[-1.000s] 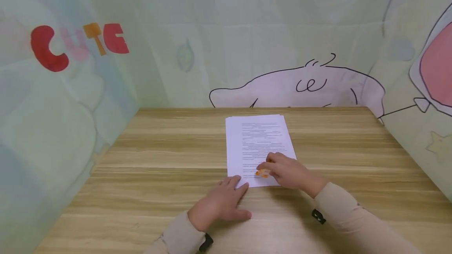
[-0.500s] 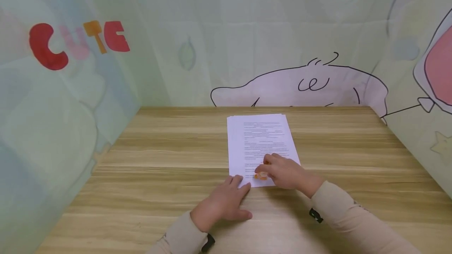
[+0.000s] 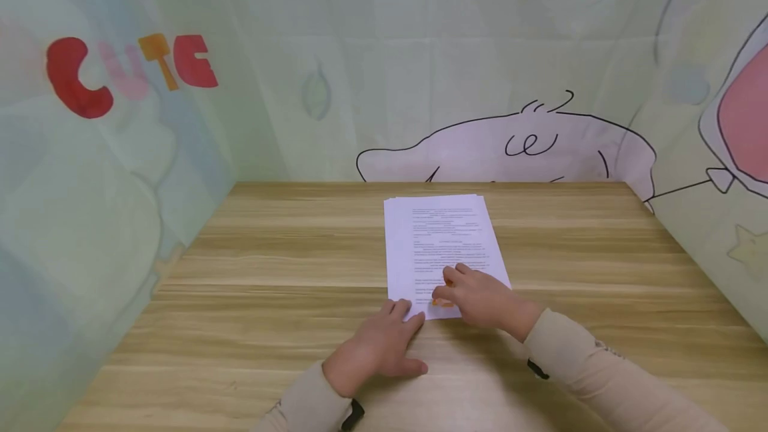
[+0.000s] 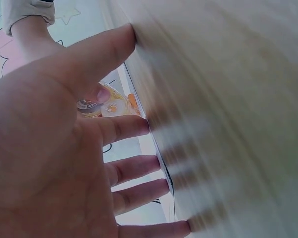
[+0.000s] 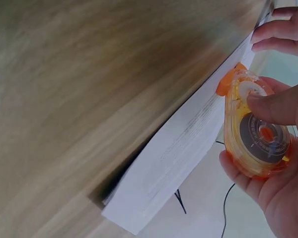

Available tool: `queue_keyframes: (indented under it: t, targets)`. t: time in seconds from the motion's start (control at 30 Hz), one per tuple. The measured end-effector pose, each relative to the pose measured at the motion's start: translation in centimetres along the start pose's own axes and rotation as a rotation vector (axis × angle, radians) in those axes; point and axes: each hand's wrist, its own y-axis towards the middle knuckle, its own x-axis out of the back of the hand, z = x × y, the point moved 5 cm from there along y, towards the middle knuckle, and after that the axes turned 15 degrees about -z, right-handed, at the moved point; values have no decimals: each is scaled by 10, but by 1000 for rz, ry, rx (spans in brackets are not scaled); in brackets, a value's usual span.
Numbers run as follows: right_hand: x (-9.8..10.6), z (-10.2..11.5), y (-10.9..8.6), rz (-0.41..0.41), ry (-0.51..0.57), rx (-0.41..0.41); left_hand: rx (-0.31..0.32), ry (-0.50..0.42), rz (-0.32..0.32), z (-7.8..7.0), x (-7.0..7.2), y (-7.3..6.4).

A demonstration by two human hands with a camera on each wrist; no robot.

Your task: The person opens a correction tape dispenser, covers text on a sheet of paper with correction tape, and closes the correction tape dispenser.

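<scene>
Correction tape (image 5: 254,130), orange, grasped in right hand (image 3: 483,299): keep tip flat on paper stack (image 3: 441,239) (near edge), left hand (image 3: 375,349) released, fingertips pinning the corner to the surface (image 3: 270,272).

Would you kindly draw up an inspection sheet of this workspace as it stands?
Surface: wooden table, light grain.
Job's things: paper stack lying flat; orange correction tape, its tip on the top sheet.
Clutter: nothing seen.
Grippers: right hand grips the correction tape; left hand flat, fingertips at the stack's near corner.
Cables: nothing seen.
Surroundings: cartoon-printed cloth walls on three sides, with the letters CUTE.
</scene>
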Motion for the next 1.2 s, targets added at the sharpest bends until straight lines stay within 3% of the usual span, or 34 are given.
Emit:
queue_keyframes:
  t: [0.8,1.2]
  targets:
    - [4,-3,-2,-149,14,78,3,5,23,-1,-3,2]
    - [4,-7,-7,-42,-53,77,21,-9,15,-1,-2,3]
